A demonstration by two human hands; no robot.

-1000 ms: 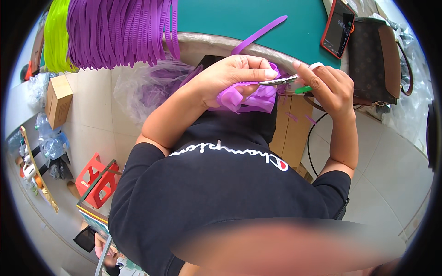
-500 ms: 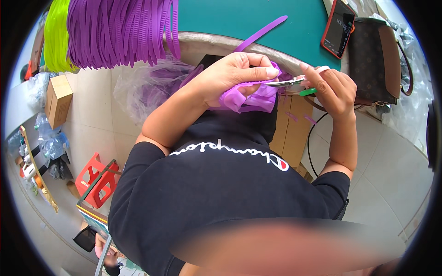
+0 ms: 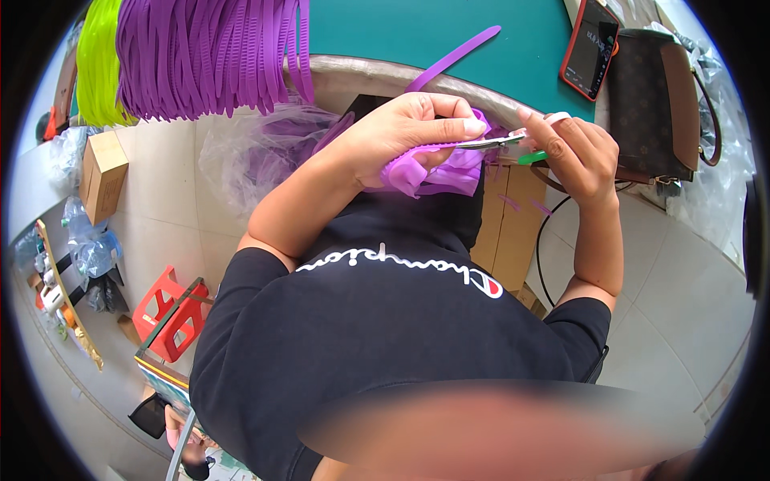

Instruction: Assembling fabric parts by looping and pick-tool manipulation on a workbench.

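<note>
My left hand (image 3: 409, 132) pinches a purple rubbery strip (image 3: 405, 175) between thumb and fingers. More of the soft purple material hangs in folds below those fingers. From the right, my right hand (image 3: 579, 156) works a small pair of scissors (image 3: 496, 143) with green on the handle. Its blades lie along the strip's edge by my left thumb, and the exact spot where they meet the strip is partly hidden by the fingers. One loose purple strip (image 3: 455, 58) lies on the green table (image 3: 377, 28) just beyond my hands.
Many purple strips (image 3: 208, 56) hang over the table edge at left, beside lime-green ones (image 3: 96, 72). A plastic bag (image 3: 228, 152) with purple pieces sits below. A phone (image 3: 589, 48) and brown handbag (image 3: 654, 104) are at right. A red stool (image 3: 164, 313) stands on the floor.
My right hand has shifted slightly left with the scissors, the green handle moving a little closer to the strip. My left hand stays almost still.
</note>
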